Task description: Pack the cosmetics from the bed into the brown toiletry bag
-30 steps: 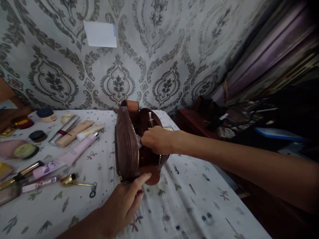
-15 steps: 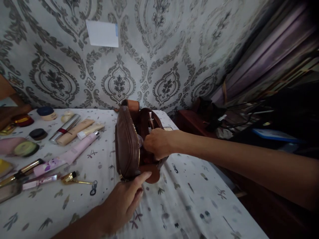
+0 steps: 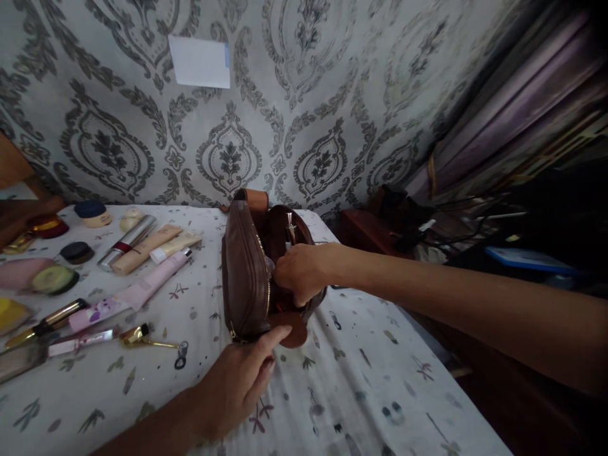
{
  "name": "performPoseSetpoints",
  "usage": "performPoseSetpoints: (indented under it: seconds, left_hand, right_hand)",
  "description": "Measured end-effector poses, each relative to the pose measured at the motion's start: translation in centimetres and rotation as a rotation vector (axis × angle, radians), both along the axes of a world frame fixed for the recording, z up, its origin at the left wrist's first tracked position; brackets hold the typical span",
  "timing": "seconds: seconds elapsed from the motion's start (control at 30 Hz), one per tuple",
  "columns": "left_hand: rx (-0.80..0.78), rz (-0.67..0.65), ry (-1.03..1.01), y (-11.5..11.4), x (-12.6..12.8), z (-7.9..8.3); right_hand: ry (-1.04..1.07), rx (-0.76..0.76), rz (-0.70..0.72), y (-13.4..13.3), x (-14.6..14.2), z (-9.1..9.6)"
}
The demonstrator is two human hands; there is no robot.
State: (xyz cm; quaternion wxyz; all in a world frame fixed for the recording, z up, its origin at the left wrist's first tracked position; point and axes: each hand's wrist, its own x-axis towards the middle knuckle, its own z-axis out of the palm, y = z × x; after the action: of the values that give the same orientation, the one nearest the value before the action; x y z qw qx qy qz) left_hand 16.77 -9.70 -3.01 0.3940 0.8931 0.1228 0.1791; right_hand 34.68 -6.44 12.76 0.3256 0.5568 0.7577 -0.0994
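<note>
A brown zippered bag point(image 3: 244, 278) stands unzipped on the cloth, its mouth toward the right. My right hand point(image 3: 301, 272) reaches into that opening with the fingers curled; their tips, and whatever they hold, are hidden inside. Just beyond the knuckles, a slim item with a shiny metallic end point(image 3: 291, 225) sticks up from the bag. My left hand point(image 3: 242, 380) is at the near end of the bag, closed against it, with one finger stretched along the brown leather flap point(image 3: 295, 334).
Left of the bag lie a lilac tube point(image 3: 161, 275), a beige tube point(image 3: 147, 249), a silver cylinder point(image 3: 128, 240), a gold-coloured tool point(image 3: 152, 342) and several jars. A patterned wall point(image 3: 228, 158) stands behind. Right of the cloth-covered table point(image 3: 370, 380) is dark clutter.
The view has shifted slightly. My right hand stays inside the bag with its fingers curled, and my left hand keeps its place at the flap.
</note>
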Motion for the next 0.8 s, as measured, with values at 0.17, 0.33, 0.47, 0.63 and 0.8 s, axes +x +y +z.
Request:
performPoseSetpoints:
  seconds: [0.17,0.33,0.47,0.63,0.8]
  left_hand:
    - [0.003,-0.006,-0.003,0.0,-0.1,0.0]
    - [-0.012,-0.006,-0.029,-0.2,-0.1,0.3]
    - [-0.006,0.014,-0.049,-0.4,-0.1,0.2]
    - [-0.007,0.029,-0.091,-0.4,0.0,-0.1]
    - [0.039,0.055,-0.105,-0.2,-0.1,1.0]
  right_hand:
    - [-0.054,-0.010,0.065,-0.6,-0.2,0.3]
    - [-0.062,0.028,0.099,-1.4,-0.3,0.6]
    - [0.006,0.130,0.047,-2.3,-0.1,1.0]
    - [0.204,0.324,0.033,-4.4,0.6,1.3]
    - [0.624,0.509,0.085,-7.2,1.7,0.1]
